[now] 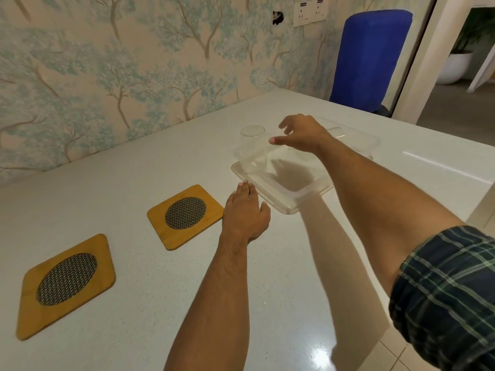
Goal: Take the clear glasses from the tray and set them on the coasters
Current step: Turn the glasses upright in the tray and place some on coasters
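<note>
A clear plastic tray [288, 203] lies on the white table. One clear glass [251, 140] stands upright at its far left corner; a second glass [337, 130] shows faintly at the far right behind my hand. My right hand [300, 135] hovers over the tray with fingers spread, just right of the first glass, holding nothing. My left hand [245, 214] rests flat on the table, fingertips at the tray's near left edge. Two wooden coasters with mesh centres lie to the left: one [184, 216] beside my left hand, the other [67, 285] nearer the front left.
The white table [139, 183] meets a tree-patterned wall at the back. A blue chair [369, 60] stands beyond the far right corner. The table's right edge drops to a tiled floor [396, 354]. A doorway with a potted plant lies far right.
</note>
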The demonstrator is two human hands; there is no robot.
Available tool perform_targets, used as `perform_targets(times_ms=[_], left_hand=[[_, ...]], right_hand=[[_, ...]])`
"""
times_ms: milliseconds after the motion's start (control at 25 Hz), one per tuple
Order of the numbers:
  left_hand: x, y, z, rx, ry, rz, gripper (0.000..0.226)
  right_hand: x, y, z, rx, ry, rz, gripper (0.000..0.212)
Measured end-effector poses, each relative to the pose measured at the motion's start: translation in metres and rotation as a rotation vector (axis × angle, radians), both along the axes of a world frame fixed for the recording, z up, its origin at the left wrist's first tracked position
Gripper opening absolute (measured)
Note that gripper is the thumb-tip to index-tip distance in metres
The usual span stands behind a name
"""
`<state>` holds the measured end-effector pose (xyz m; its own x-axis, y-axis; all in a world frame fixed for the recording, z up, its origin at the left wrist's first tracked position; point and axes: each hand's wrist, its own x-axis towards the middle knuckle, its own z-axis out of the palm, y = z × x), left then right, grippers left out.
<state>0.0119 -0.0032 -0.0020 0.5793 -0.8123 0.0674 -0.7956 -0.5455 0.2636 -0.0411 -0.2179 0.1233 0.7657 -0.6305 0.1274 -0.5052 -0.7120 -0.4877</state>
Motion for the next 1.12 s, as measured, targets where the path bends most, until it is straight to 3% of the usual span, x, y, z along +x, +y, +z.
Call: perform_targets(times_ms=[120,480,840,1120], left_hand=[[-0.001,0.0,0.001,0.009,-0.001,-0.009,0.07],[-0.001,-0.001,0.002,0.021,0.012,-0.004,0.069],[0.0,0.0,-0.002,0.005,0.029,-0.003,0.069],[-0.001,0.001,0.001,0.005,0.039,0.0,0.069]], right_hand=[[-0.024,-0.014,-0.002,-0.045,0.186,0.006,0.066],[-0.053,-0.02,-0.018,-0.255,0.607,-0.024,0.087],[-0.05,-0.013,-0.004,-0.283,0.45,-0.04,0.077],[-0.028,-0.003,0.014,-0.223,0.17,-0.108,0.081]])
